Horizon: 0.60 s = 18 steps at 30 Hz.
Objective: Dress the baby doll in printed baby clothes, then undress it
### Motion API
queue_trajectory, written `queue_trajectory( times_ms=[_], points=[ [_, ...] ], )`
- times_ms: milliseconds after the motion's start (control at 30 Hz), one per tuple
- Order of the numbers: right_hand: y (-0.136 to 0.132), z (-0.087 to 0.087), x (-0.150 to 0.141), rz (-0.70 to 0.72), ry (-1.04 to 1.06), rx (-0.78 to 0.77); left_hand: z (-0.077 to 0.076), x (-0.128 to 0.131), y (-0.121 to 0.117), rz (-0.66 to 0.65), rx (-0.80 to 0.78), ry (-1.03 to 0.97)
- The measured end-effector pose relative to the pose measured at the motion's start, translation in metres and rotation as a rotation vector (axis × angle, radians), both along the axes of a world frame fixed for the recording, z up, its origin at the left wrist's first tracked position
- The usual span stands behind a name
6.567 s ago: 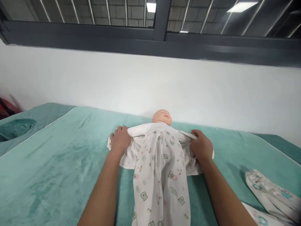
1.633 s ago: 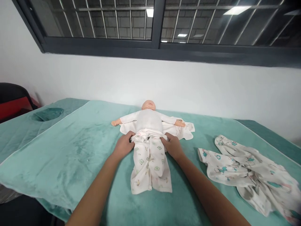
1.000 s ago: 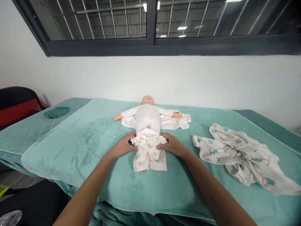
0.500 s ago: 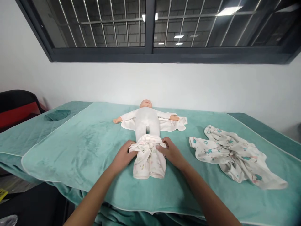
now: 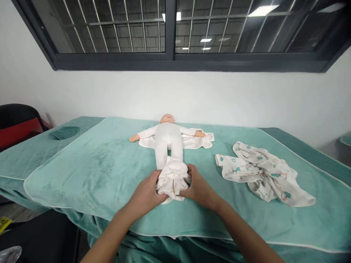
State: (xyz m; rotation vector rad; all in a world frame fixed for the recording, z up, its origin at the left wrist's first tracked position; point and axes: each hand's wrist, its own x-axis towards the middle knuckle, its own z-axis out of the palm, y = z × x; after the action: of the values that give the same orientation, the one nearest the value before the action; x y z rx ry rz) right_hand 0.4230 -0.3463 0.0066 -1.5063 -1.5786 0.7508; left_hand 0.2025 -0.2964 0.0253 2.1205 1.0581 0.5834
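A baby doll [image 5: 169, 133] with a white cloth body lies on its back, head toward the wall and arms spread. Around its lower legs are white patterned baby pants [image 5: 173, 180], bunched up; the feet are hidden inside or behind the cloth. My left hand [image 5: 149, 190] grips the left side of the pants, thumb and fingers closed on the fabric. On the right side, my right hand [image 5: 199, 188] is closed on the same pants. A light garment [image 5: 196, 142] lies spread under the doll's back and arms.
A white baby garment with teal prints [image 5: 263, 171] lies crumpled at the right on the green cover [image 5: 82, 175]. The bed has a face hole [image 5: 64, 133] at the left. A wall and barred window [image 5: 170, 62] stand behind; a black and red chair [image 5: 20, 128] is far left.
Both hands have gathered the pants from spread legs into a short bunch and drawn them toward the doll's feet. More of the doll's legs shows now. The view has shifted slightly.
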Motion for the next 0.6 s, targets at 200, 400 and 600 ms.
queue_trajectory(
  times_ms=[200,400,600],
  points=[
    [-0.013,0.027,0.015,0.209,0.35,-0.254,0.031,0.002,-0.014,0.121,-0.149,-0.099],
    [-0.005,0.047,0.025,0.318,0.534,-0.423,0.069,0.009,-0.012,0.098,-0.447,-0.264],
    [0.018,0.079,0.05,0.465,0.107,-0.327,0.095,-0.004,0.007,-0.255,-0.296,-0.051]
  ],
)
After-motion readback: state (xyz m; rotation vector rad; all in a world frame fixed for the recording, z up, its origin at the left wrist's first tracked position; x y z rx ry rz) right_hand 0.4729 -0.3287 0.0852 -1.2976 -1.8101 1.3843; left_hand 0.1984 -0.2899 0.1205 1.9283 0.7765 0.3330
